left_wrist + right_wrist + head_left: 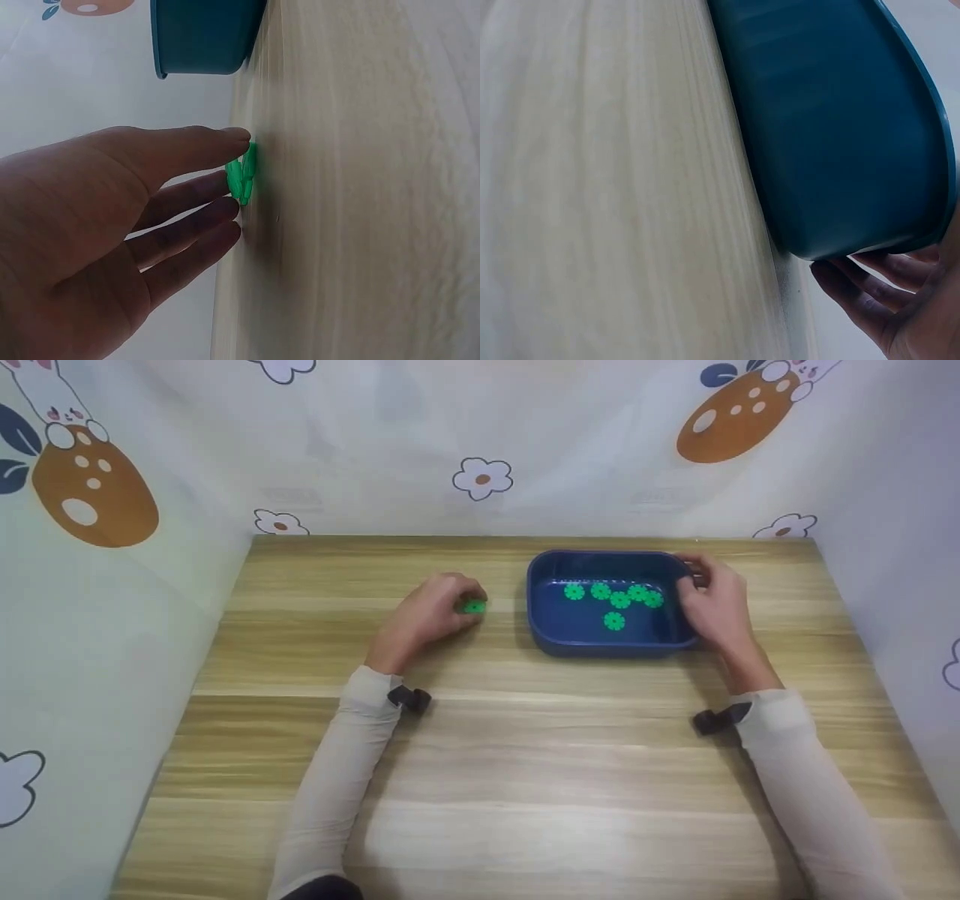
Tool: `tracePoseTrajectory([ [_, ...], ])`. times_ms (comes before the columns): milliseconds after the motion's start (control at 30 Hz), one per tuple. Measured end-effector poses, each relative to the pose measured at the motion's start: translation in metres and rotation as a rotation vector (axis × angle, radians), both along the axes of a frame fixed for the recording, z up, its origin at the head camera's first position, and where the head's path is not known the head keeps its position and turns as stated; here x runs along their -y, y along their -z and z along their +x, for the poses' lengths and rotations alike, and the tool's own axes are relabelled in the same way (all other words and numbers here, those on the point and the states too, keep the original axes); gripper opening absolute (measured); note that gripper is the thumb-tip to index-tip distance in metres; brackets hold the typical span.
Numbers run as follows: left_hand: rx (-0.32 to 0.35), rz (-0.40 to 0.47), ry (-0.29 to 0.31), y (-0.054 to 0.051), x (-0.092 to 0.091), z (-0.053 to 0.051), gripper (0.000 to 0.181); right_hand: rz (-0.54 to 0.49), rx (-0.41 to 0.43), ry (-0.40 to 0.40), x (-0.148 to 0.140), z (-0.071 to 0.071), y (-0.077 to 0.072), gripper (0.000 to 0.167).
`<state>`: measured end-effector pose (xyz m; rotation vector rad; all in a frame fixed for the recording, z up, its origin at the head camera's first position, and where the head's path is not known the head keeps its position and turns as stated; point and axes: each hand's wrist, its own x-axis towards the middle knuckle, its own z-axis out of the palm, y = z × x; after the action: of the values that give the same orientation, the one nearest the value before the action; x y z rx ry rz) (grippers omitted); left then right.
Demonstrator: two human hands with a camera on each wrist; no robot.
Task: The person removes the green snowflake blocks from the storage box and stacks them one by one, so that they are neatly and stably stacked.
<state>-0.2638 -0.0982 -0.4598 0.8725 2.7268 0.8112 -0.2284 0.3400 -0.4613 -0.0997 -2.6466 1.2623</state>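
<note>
Left of the basin, my left hand (435,611) is low over the tabletop and pinches green notched plastic discs (474,606) between thumb and fingers. The left wrist view shows two such discs (241,174) leaning together edge-on by the thumb tip, close to the wood; the other fingers are spread below. My right hand (716,596) grips the right end of a dark blue rectangular basin (607,649), thumb over the rim and fingers round the outside. Inside the basin lie several green discs (614,621). In the right wrist view, fingers (855,296) touch the basin's end wall (840,150).
The wood-grain table (525,780) has a patterned curtain (390,450) along its back edge and more on both sides. Black wrist cameras (410,699) sit at both cuffs. Bare wood separates the left hand from the basin.
</note>
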Motion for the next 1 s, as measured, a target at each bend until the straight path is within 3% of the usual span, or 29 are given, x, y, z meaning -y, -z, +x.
tracePoseTrajectory([
  [467,-0.008,-0.05,-0.028,-0.0021,-0.0029,0.003,0.025,-0.014,-0.011,-0.004,-0.0011,0.0009,0.0012,0.042],
  [1000,0.01,-0.035,-0.025,-0.0037,0.0015,0.0029,0.028,-0.023,0.008,0.008,0.0001,0.0006,0.0006,0.042],
])
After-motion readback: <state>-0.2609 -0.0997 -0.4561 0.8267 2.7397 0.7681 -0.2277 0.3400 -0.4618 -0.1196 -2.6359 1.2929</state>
